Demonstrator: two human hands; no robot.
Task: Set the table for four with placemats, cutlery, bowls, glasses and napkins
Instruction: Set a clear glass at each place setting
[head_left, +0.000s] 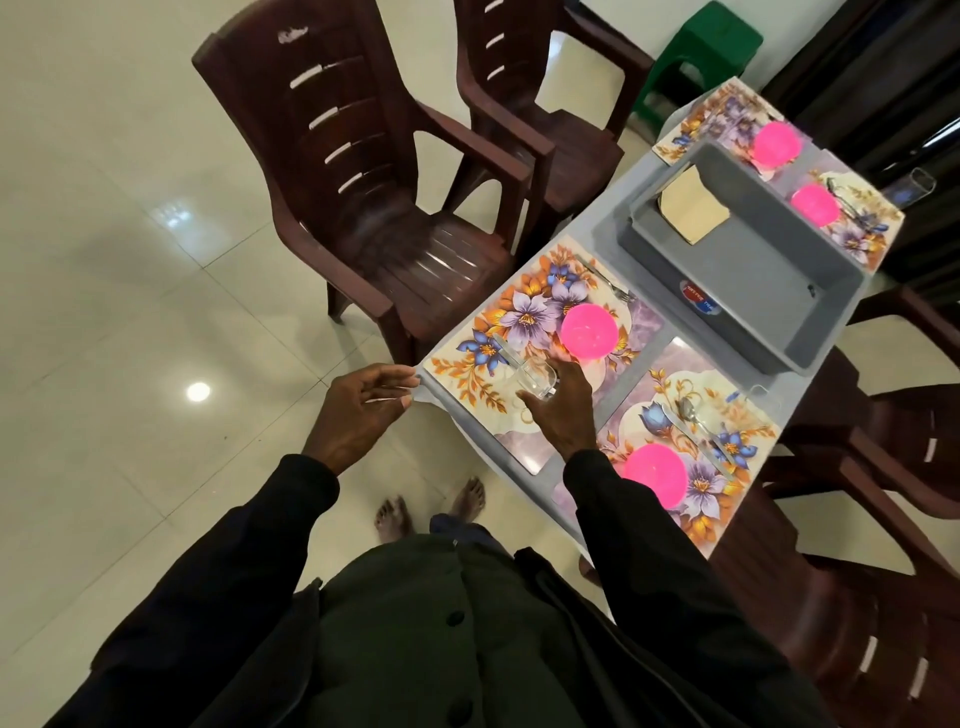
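Head view: right hand (563, 415) grips glass (535, 375) on placemat (467, 364)

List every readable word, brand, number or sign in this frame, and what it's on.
Round red, white and blue sticker on the near wall of the grey tub: it has lettering, but too blurred to read.
Placemats, pink bowls, the glass in the right hand, napkins in the tub: no text visible, only a flower pattern on the placemats.
Nothing else legible.

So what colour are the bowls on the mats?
The bowls are bright pink; the head view shows it best.
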